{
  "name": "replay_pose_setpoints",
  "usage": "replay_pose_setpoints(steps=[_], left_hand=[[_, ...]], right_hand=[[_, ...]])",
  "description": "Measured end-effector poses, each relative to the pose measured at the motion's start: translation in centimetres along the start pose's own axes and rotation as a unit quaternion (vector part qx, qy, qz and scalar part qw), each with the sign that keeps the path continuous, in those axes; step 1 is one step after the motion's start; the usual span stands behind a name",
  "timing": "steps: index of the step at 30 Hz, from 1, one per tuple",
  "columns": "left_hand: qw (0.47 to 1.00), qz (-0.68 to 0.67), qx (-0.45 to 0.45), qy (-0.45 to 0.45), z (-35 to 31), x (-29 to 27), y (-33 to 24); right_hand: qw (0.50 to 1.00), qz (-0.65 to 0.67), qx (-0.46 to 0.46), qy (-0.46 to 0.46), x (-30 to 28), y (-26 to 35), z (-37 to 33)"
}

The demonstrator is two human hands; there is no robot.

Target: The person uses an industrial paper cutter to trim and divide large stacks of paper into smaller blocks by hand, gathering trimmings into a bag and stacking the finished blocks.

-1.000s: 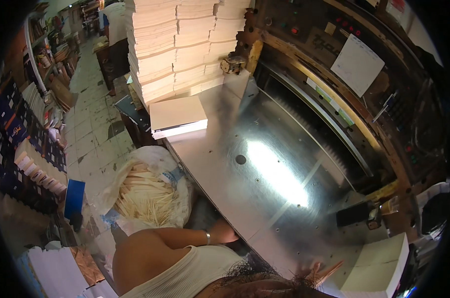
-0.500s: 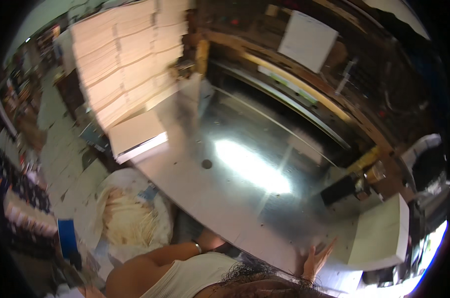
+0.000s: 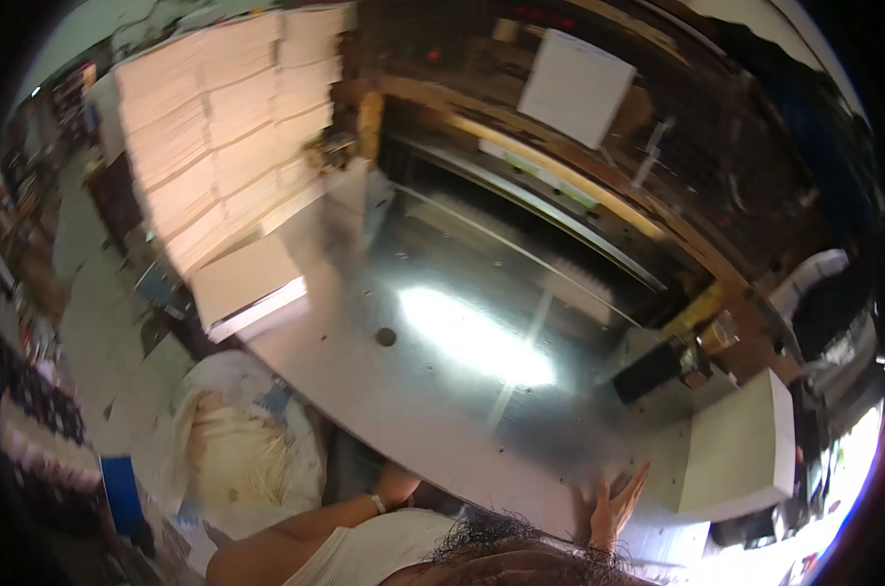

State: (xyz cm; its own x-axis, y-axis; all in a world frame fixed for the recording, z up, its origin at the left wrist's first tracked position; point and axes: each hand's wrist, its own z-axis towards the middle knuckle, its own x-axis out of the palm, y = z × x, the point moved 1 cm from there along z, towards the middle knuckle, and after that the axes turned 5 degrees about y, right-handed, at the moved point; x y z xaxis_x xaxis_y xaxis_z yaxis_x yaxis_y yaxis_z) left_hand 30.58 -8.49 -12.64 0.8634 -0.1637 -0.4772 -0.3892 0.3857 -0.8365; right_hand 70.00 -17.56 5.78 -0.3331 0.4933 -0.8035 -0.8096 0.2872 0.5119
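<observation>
My right hand (image 3: pixel 616 506) is over the near right part of the metal table (image 3: pixel 432 430), fingers stretched and thumb apart, holding nothing. A thick stack of white paper (image 3: pixel 740 449) stands just right of it. At the table's front edge is my left hand (image 3: pixel 395 484), a pale band on its wrist. Its fingers are hidden, so I cannot make out whether it holds anything. A smaller stack of paper with a brown top (image 3: pixel 247 278) lies at the table's left corner.
Tall piles of paper (image 3: pixel 223 137) rise at the back left. Beyond the table is a dark machine with a yellow-edged bar (image 3: pixel 550 171) and a white sheet (image 3: pixel 576 88) above it. A black block (image 3: pixel 647 371) sits at right. A sack of paper strips (image 3: pixel 237 449) stands on the floor, left.
The whole view has shifted slightly, so the table and stacks appear a little further left. My right hand stays by the white stack with its fingers spread; my left remains at the table edge.
</observation>
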Motion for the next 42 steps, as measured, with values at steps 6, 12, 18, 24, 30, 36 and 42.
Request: replay_pose_setpoints(steps=[6, 12, 18, 24, 30, 36, 42], left_hand=[[0.592, -0.767, -0.247, 0.015, -0.2, 1.5, 0.6], [0.698, -0.647, -0.302, 0.052, -0.4, 0.0, 0.7], [0.976, 0.164, -0.038, 0.135, 3.1, -6.0, -6.0], [0.975, 0.195, 0.013, 0.105, 3.4, -5.5, -4.1], [0.989, 0.061, -0.02, 0.136, 3.0, -4.3, -1.3], [0.735, -0.556, -0.317, 0.223, 0.6, -1.0, 2.9], [0.494, -0.806, -0.247, 0.211, 0.6, 1.0, 1.2]], right_hand=[[0.998, -0.034, -0.04, -0.017, -0.5, 0.3, -0.8], [0.996, -0.044, -0.076, -0.022, -0.2, 1.5, -0.9], [0.996, -0.048, -0.069, -0.02, -0.7, 1.5, -0.9], [0.99, -0.097, -0.094, -0.039, -0.8, 1.8, -1.0], [0.991, -0.119, -0.056, 0.001, -1.0, 2.3, -1.1], [0.994, -0.097, -0.037, 0.019, -1.0, 2.5, -0.8], [0.996, -0.076, -0.05, -0.024, 0.5, -5.3, -0.7]])
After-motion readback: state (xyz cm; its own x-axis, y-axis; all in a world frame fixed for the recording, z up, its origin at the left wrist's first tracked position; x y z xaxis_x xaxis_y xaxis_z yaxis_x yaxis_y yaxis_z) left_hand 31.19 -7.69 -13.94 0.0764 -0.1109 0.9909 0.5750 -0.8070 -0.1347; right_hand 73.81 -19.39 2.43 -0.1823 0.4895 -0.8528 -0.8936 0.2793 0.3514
